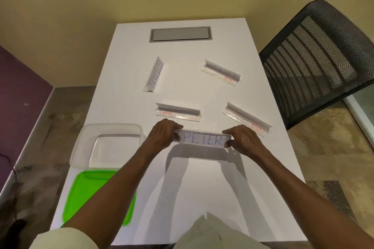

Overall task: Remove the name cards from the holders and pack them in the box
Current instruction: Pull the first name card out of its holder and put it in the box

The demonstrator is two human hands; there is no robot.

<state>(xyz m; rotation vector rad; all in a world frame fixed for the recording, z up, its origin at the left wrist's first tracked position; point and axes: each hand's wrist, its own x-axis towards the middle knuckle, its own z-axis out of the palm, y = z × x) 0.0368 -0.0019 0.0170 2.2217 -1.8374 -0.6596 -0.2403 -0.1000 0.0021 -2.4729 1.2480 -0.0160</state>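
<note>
A clear holder with the card reading PETER [202, 139] is lifted above the white table [202, 188]. My left hand [165, 133] grips its left end and my right hand [241, 139] grips its right end. Several other clear holders with cards stand further back: the STEPHN holder [154, 76] at the left, one at the back right [221, 73], one in the middle [178, 111] and one at the right [247, 117]. The clear plastic box [85, 147] sits open at the table's left edge, with nothing in it.
The green lid [95, 198] lies on the table in front of the box. A grey cable hatch [180, 34] is set into the far end of the table. A black mesh chair [323, 56] stands at the right. Folded paper [204, 230] lies at the near edge.
</note>
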